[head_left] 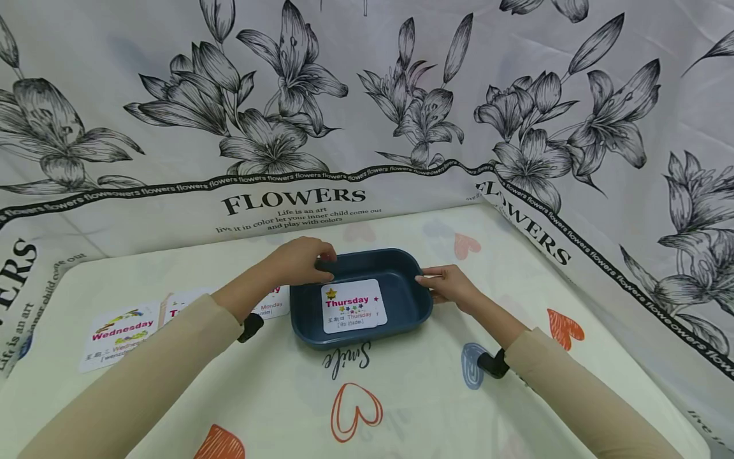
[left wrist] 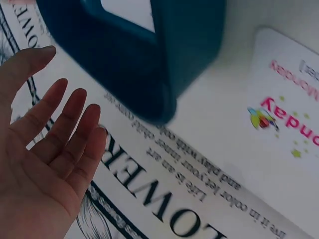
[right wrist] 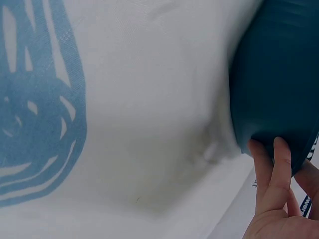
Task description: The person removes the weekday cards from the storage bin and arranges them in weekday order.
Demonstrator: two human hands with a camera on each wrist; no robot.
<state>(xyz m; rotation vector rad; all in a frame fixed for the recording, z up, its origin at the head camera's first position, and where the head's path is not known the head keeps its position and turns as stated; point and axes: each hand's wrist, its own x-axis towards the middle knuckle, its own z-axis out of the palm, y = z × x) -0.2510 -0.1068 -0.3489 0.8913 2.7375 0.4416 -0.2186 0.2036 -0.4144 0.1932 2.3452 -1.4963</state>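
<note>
A dark blue rectangular tray (head_left: 401,322) sits over the table in the head view. Inside it lies a white Thursday card (head_left: 354,306), printed with a star and pink letters. My right hand (head_left: 453,285) pinches the tray's right end, its thumb over the rim; the right wrist view shows two fingers (right wrist: 282,154) against the outer wall. By the back left corner hovers my left hand (head_left: 301,260), fingers loosely bent. In the left wrist view this hand (left wrist: 55,154) holds nothing and stands apart from the tray.
Left of the tray lie a Monday card (head_left: 274,305), a Wednesday card (head_left: 117,335) and another card (head_left: 186,299) partly hidden by my left sleeve. The tablecloth (head_left: 436,395) has printed hearts. A flower-printed curtain (head_left: 401,191) borders the table behind and at the sides.
</note>
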